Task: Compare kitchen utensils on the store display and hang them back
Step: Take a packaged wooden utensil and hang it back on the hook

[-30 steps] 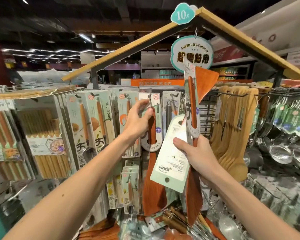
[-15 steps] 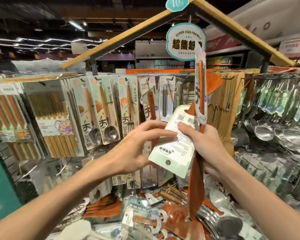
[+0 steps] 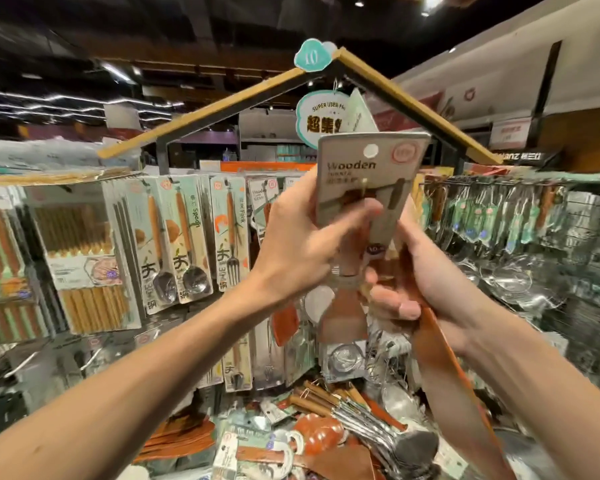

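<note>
Two hands hold two brown wooden spatulas [image 3: 343,317].
The left hand [image 3: 302,244] curls its fingers round the grey-carded spatula [image 3: 371,168]; the right hand [image 3: 426,282] grips the second spatula [image 3: 440,358] tightly.

A shop: carded spoons [image 3: 174,244] and chopstick packs [image 3: 80,261] hang in rows at left, under a house-shaped display frame [image 3: 205,111] with a price tag [image 3: 311,57] at upper centre.
</note>
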